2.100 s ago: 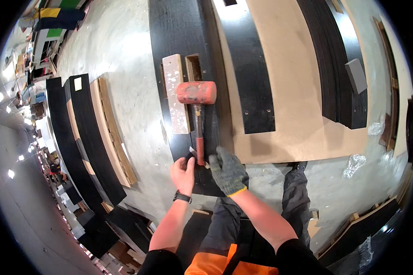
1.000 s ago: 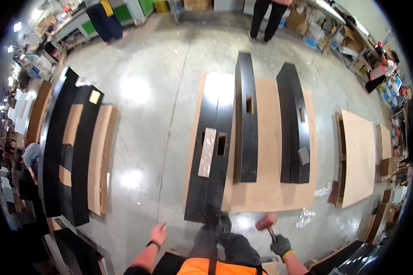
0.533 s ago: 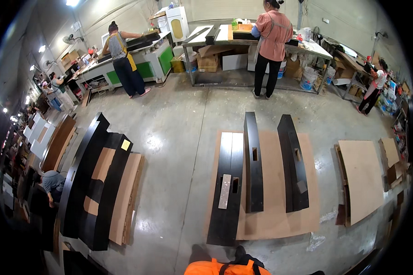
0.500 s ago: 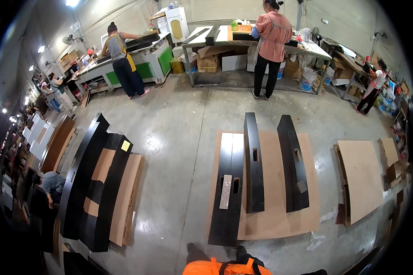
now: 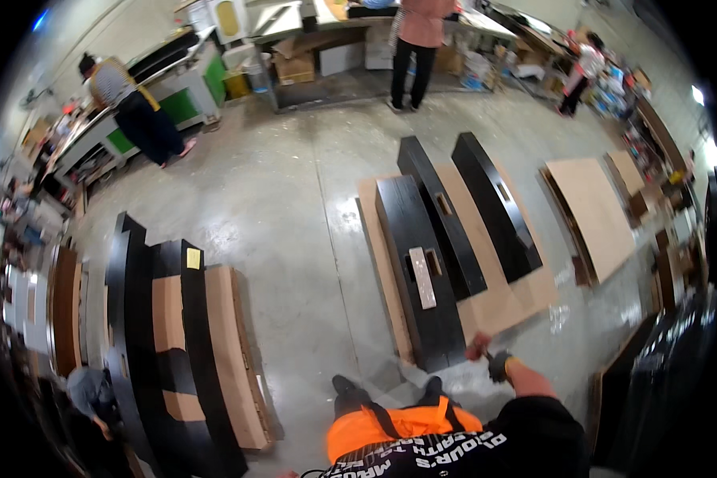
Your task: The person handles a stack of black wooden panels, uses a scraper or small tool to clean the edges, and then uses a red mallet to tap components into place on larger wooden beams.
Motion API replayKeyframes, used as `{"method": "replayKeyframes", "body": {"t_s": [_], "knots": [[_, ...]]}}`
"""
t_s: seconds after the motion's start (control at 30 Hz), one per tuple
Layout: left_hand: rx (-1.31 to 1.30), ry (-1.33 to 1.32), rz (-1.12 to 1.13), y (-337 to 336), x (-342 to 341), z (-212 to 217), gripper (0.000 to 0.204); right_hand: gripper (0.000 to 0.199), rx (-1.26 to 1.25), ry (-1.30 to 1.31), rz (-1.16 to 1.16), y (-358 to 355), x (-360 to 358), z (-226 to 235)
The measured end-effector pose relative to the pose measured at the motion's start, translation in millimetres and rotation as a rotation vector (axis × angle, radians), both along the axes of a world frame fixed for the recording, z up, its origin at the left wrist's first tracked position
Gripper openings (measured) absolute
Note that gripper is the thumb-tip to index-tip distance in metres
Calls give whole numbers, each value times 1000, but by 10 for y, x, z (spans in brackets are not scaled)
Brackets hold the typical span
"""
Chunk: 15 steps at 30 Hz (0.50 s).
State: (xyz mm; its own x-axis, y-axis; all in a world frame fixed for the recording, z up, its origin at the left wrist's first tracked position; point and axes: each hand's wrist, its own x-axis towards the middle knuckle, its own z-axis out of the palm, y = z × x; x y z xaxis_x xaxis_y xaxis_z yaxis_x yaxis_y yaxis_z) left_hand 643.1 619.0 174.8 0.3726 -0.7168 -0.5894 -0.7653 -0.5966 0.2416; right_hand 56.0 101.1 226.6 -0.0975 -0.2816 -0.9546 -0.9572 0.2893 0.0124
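Note:
My right hand [image 5: 499, 366] reaches out on the right, dark as if gloved and smeared by motion. A small reddish thing [image 5: 478, 346], too blurred to name, is at its fingertips. Nearest to it is the close end of a long black panel box [image 5: 422, 231]. A pale speckled strip [image 5: 422, 278] lies on that box beside a cut-out slot. Two more long black slotted pieces, a middle one [image 5: 442, 211] and a right one [image 5: 494, 199], lie alongside. Of my left hand only a skin-toned sliver [image 5: 288, 475] shows at the lower edge; its fingers are hidden.
The black pieces rest on a brown board [image 5: 526, 295]. At left, a large black frame [image 5: 131, 319] with a yellow note [image 5: 193, 258] lies on boards. A stack of pale boards [image 5: 589, 215] is at right. People stand at benches [image 5: 366, 89] behind; one person [image 5: 92, 394] bends at far left.
My view has tilted down and turned, and I am closer to the black pieces. My right arm and hand have come into view near the left box's close end, with the reddish thing.

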Motion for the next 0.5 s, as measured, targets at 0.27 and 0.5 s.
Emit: {"method": "replayKeyframes", "body": {"t_s": [0.27,0.5], "knots": [[274,-96,-283,-148,1027,-456,29,33,-356,139,-70,-387,1417,772],[43,400,708,-1793,1516,895,35,50,-465,101,-55,-840,1705,331]]}}
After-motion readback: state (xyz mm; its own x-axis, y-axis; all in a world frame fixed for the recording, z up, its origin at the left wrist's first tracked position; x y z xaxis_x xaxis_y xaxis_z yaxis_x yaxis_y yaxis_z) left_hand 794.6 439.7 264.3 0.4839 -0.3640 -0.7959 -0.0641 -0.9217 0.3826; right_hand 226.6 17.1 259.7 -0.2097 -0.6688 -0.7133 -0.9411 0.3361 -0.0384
